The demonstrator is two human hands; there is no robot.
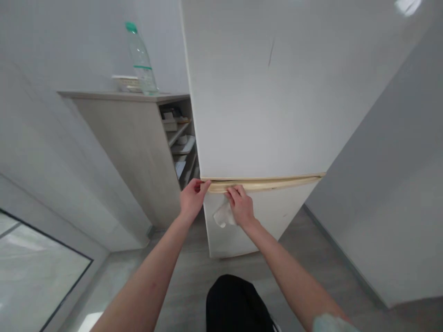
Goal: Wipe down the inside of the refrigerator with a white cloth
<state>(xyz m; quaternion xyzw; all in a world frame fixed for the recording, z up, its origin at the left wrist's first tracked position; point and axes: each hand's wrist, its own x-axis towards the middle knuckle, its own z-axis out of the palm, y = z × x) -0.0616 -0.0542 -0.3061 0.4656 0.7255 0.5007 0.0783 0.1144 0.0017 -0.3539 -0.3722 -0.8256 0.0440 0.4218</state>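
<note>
A white refrigerator stands in front of me, with a yellowed trim strip between its upper and lower doors. My left hand is closed at the left end of the strip, thumb and fingers pinching the door edge there. My right hand is closed on a crumpled white wipe, which hangs in front of the lower door. Its fingertips touch the underside of the strip; whether it is a tissue or a cloth I cannot tell.
Left of the refrigerator stands a pale wooden shelf cabinet with papers and boxes inside. On its top are a clear plastic bottle with a green cap and a small container. A grey wall rises at the right.
</note>
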